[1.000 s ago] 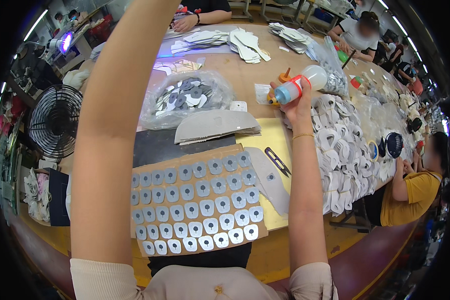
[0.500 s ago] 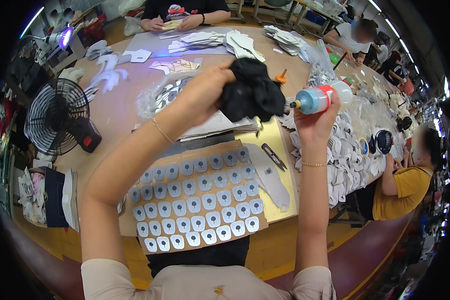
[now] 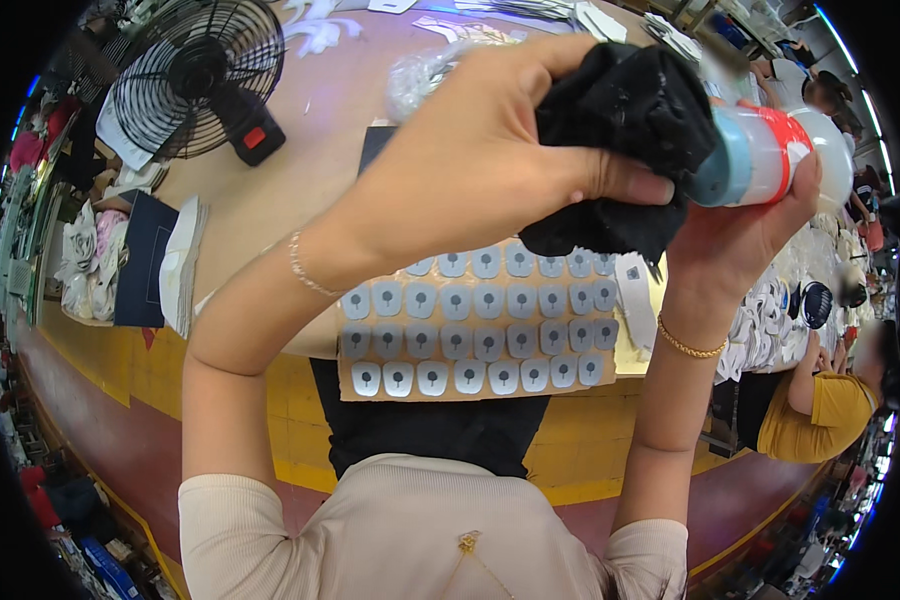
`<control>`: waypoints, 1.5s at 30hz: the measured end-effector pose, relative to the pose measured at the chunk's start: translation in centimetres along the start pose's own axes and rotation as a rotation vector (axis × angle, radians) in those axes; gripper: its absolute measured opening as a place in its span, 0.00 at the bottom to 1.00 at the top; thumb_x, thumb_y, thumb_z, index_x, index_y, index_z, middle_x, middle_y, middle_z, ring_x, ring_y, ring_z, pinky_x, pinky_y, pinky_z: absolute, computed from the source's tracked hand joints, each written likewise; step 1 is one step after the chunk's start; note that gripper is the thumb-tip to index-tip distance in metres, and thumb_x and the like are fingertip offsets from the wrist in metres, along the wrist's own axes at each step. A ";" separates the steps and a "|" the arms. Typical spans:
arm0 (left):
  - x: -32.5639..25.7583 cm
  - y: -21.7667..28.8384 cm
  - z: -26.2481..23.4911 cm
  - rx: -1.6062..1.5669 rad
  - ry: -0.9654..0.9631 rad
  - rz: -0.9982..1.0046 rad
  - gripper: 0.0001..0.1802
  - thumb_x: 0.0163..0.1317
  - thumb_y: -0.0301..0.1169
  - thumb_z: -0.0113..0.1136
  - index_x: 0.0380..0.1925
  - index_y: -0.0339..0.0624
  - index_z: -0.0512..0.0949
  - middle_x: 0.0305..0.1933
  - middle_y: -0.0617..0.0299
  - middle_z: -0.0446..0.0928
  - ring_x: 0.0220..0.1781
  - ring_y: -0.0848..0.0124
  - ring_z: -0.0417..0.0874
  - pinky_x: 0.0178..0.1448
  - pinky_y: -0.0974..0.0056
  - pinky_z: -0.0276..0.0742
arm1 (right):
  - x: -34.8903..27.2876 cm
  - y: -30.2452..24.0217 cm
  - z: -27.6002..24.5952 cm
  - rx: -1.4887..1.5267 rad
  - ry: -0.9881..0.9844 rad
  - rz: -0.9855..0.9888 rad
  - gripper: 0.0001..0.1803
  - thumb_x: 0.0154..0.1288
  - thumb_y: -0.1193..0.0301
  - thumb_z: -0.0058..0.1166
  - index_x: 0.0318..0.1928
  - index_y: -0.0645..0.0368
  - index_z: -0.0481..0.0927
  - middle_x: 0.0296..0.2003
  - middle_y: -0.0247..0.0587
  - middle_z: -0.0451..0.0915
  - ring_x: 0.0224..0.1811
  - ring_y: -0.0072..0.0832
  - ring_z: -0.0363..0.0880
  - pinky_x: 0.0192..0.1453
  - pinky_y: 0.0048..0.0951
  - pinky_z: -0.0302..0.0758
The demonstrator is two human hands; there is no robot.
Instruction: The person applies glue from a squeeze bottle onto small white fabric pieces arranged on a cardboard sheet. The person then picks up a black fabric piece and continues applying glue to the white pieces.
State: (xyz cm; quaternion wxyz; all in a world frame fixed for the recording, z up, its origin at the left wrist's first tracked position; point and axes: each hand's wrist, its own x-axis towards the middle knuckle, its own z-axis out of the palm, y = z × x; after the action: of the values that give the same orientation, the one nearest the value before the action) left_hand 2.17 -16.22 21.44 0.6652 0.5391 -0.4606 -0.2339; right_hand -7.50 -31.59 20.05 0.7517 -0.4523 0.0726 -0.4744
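Note:
My left hand (image 3: 490, 160) is closed around a crumpled black cloth (image 3: 625, 110), thumb pressed along its lower side. In my right hand (image 3: 740, 235) is a squeeze bottle (image 3: 778, 150) with a pale blue cap and a red band, tilted with its cap end toward the left. The cloth covers the bottle's nozzle and touches the cap. Below both hands lies a cardboard sheet (image 3: 480, 397) with rows of small grey rounded patches (image 3: 470, 377), each bearing a dark mark. My left forearm and the cloth hide the sheet's far part.
A black fan (image 3: 200, 75) stands on the table at the far left. Nearer, a dark blue panel (image 3: 140, 260) leans beside white pieces (image 3: 182, 265). A clear plastic bag (image 3: 425, 80) lies beyond my left arm. Piled white pieces (image 3: 755, 335) and a person in yellow (image 3: 825, 415) are at right.
My hands have come together, and the black cloth now covers the bottle's nozzle, which showed bare before. The view has shifted, with the fan and table now higher and farther right in it.

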 end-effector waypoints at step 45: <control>-12.4 -10.2 -7.2 -0.738 0.425 -0.556 0.17 0.65 0.22 0.46 0.54 0.39 0.64 0.36 0.58 0.73 0.22 0.73 0.77 0.23 0.71 0.75 | -0.1 13.3 -3.9 -0.604 -0.268 0.009 0.27 0.56 0.68 0.63 0.54 0.61 0.69 0.44 0.43 0.77 0.48 0.30 0.77 0.55 0.32 0.74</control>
State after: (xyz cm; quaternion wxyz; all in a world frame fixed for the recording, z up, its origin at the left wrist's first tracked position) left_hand 4.48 -5.74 7.45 0.8030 0.4059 -0.0409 -0.4345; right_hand -1.07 -32.02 7.74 0.5885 -0.7129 0.1125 -0.3645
